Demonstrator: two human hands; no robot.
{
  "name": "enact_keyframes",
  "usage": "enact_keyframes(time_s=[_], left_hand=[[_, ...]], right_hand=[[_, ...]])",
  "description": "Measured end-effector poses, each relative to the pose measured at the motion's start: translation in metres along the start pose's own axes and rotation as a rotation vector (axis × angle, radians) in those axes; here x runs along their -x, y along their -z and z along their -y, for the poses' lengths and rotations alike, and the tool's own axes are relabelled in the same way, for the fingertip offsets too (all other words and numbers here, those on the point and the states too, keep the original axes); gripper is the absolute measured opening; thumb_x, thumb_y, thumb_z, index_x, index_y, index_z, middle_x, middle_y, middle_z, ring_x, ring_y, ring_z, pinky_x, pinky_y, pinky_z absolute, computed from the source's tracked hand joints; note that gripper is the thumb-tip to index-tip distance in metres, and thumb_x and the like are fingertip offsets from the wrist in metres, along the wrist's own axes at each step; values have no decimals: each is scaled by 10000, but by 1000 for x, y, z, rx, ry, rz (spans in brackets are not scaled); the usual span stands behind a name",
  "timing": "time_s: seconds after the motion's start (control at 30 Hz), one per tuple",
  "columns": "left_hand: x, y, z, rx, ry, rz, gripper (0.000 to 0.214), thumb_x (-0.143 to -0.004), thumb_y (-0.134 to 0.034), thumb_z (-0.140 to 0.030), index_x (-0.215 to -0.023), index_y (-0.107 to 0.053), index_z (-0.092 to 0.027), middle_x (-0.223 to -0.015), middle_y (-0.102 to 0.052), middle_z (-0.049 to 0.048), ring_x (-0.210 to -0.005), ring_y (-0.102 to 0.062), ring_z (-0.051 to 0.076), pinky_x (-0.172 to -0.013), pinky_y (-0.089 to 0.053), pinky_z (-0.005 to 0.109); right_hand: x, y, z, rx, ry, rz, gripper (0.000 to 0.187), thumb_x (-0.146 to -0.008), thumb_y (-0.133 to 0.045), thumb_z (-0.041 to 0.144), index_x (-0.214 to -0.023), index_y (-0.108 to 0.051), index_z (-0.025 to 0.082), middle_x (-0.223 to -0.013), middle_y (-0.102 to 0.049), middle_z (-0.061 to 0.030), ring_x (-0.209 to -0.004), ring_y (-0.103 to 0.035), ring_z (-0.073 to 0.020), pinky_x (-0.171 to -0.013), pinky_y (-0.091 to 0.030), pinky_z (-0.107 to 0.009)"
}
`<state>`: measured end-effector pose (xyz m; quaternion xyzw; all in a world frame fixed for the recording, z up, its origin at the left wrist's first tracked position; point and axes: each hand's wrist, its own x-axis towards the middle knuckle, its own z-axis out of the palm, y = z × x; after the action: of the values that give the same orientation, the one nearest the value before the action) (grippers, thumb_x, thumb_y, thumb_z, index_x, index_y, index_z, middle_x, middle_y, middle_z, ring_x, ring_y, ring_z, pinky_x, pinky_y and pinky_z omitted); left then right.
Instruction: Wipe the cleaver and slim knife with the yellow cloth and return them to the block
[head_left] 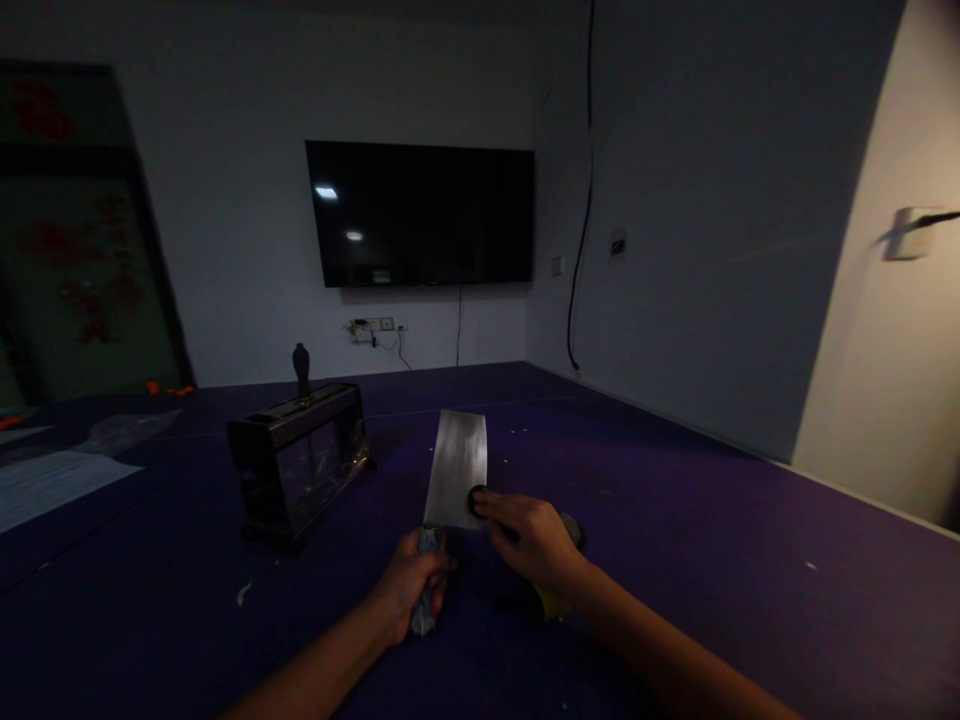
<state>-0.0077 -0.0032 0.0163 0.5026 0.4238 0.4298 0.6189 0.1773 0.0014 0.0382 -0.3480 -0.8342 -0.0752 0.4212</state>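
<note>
My left hand (415, 585) is wrapped round the handle of a cleaver (456, 468), whose broad steel blade points up and away from me over the purple surface. My right hand (534, 542) is closed on a small dark object (478, 500) and presses it against the lower right part of the blade. A yellow and dark thing (551, 603) lies partly hidden under my right wrist.
A dark knife block with clear sides (298, 460) stands to the left, one dark handle (301, 366) sticking up from it. White sheets (45, 480) lie at the far left. A wall-mounted TV (424, 213) hangs behind. The purple surface (675, 520) stretches right.
</note>
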Motion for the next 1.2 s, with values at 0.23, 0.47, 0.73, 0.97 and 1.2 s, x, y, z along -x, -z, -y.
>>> enact_keyframes(time_s=[0.23, 0.47, 0.73, 0.97, 1.2], left_hand=[[2, 1, 1, -24, -5, 47, 215, -557, -558, -249, -663, -377, -204, -379, -307, -132, -238, -298, 38, -301, -178, 150], [3, 2, 1, -93, 17, 48, 235, -570, -572, -250, -696, -379, -207, -367, -321, -137, -242, -314, 43, -309, -178, 147], [-1, 3, 3, -95, -8, 113, 228, -567, -564, -221, -695, -377, -204, -368, -333, -132, -236, -314, 44, -307, -177, 156], [-1, 2, 4, -87, -13, 107, 214, -566, -555, -209, -679, -374, -205, -365, -331, -131, -234, -315, 43, -301, -165, 157], [-1, 3, 4, -97, 9, 87, 224, -566, -567, -241, -671, -372, -206, -356, -325, -134, -238, -320, 42, -307, -169, 156]], right_hand=[[-1, 0, -5, 57, -33, -23, 300, -762, -467, 125, -999, -634, 204, -1110, -610, -43, -941, -606, -173, -826, -493, -300], [-1, 1, -19, 132, -58, -41, 375, -794, -396, 75, -1089, -585, 210, -1203, -546, -32, -1022, -562, -174, -873, -472, -310], [-1, 2, -39, 198, -129, -78, 475, -755, -355, 12, -1136, -551, 216, -1242, -512, -16, -1068, -529, -174, -906, -452, -336], [-3, 6, -35, 107, -141, -115, 427, -771, -370, 45, -1108, -574, 211, -1194, -553, -40, -1051, -543, -177, -882, -470, -331], [-4, 6, -29, 42, -111, -124, 352, -804, -391, 91, -1059, -603, 210, -1159, -578, -50, -1028, -559, -181, -869, -478, -335]])
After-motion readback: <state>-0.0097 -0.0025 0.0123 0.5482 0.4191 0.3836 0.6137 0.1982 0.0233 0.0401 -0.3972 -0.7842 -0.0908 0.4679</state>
